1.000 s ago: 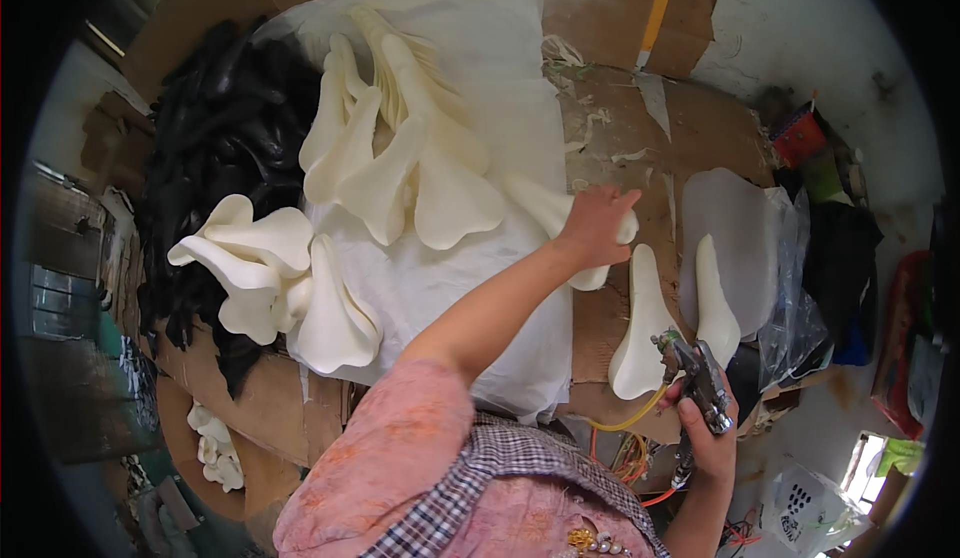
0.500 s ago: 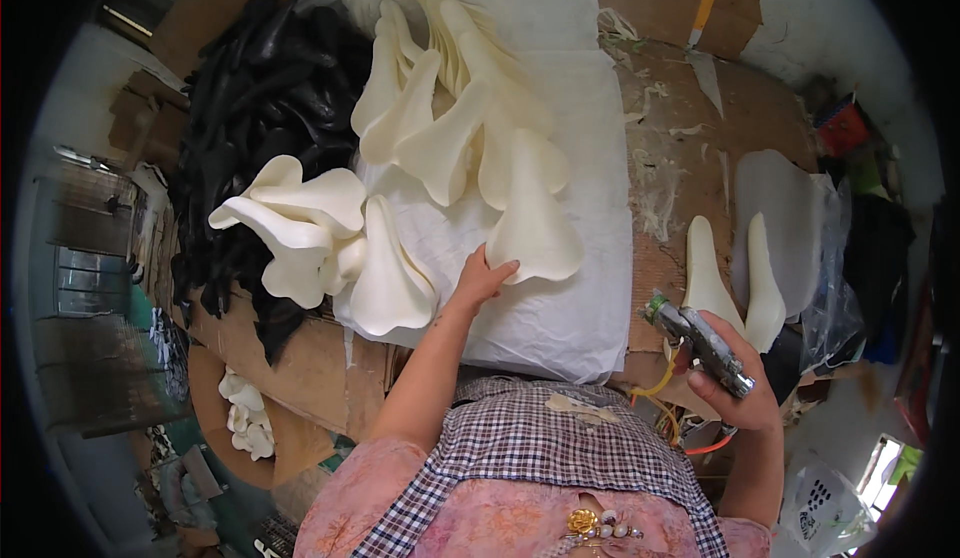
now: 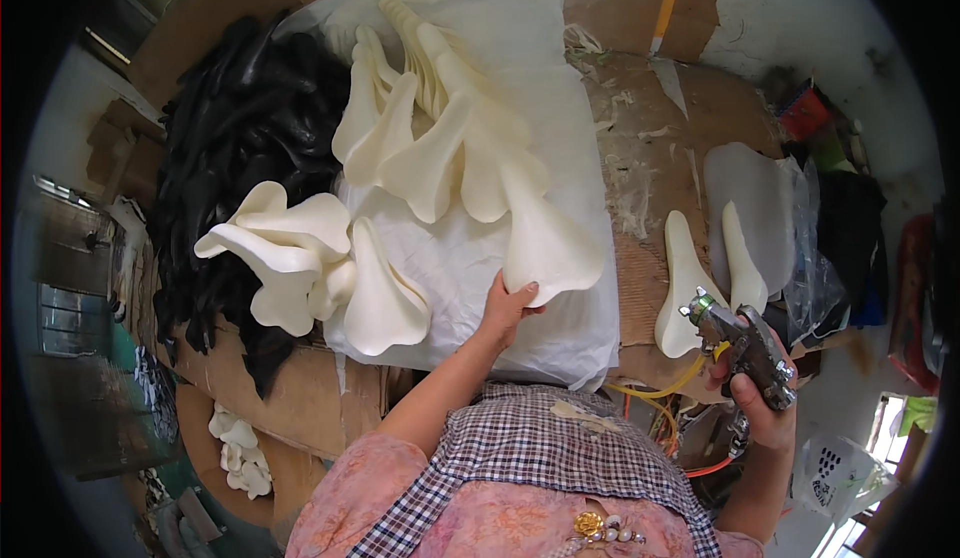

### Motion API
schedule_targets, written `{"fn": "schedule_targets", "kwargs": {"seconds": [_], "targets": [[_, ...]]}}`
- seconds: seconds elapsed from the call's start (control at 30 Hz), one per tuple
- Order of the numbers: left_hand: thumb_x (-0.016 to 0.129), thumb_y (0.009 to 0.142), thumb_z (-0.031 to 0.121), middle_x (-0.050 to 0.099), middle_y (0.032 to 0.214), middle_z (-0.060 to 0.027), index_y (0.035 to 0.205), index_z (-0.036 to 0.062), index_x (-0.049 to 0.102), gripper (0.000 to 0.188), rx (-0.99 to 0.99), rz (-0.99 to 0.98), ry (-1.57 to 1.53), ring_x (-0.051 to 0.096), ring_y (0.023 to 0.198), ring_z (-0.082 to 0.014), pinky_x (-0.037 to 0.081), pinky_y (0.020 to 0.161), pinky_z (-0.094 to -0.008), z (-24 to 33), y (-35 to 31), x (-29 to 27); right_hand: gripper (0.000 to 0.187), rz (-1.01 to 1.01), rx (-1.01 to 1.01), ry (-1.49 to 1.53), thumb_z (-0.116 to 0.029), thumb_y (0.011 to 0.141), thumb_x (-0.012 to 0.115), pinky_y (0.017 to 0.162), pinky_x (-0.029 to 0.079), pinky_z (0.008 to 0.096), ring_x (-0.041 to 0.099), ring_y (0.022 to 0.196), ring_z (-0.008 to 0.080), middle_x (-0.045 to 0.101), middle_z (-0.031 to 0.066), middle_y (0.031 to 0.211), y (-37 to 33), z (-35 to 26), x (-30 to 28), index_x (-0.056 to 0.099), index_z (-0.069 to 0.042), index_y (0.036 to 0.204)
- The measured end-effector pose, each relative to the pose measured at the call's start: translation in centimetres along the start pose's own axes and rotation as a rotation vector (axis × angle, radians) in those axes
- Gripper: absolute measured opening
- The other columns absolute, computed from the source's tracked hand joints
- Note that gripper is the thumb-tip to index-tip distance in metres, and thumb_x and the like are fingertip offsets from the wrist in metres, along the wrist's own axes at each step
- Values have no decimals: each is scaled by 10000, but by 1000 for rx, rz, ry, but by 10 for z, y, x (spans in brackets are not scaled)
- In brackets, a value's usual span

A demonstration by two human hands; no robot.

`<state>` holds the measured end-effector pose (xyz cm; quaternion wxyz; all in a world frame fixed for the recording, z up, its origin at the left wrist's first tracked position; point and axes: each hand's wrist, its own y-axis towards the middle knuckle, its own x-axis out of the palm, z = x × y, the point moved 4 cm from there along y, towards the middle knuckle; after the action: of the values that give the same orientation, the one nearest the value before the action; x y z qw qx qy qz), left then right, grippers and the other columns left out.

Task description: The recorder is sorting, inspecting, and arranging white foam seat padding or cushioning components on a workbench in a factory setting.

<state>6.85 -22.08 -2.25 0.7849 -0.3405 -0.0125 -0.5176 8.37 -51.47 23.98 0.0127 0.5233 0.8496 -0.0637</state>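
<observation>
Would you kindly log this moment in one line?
left grip: holding cream saddle-shaped pad by wide end; right grip: holding spray gun; white sheet: beneath pad; black pile: left of sheet

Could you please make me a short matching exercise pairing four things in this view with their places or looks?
1. Spray gun
2. Black pile
3. Left hand
4. Apron

A. At the wide end of a cream piece
B. Checked, dark and white
C. In the right hand
D. Left of the white sheet

Pairs: 1-C, 2-D, 3-A, 4-B
</observation>
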Motion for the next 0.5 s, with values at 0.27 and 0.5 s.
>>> {"fn": "schedule_targets", "kwargs": {"seconds": [0.27,0.5], "targets": [[646,806,140,646,775,-61,1057,16,624,282,283,-75,489,596,636,-114,484,550,-266,60,69,-65,628,-98,-27,-29,-157,847,650,812,479,316,575,875,170,587,107,1007,12,6,44,347,29,1365],[470,705,-18,613,1134,-159,1183,82,584,501,828,546,1091,565,1038,-319,420,939,-375,231,154,-193,620,23,-116,-42,-188,849,649,726,478,275,578,799,140,597,86,937,47,-28,116,362,31,1352]]}}
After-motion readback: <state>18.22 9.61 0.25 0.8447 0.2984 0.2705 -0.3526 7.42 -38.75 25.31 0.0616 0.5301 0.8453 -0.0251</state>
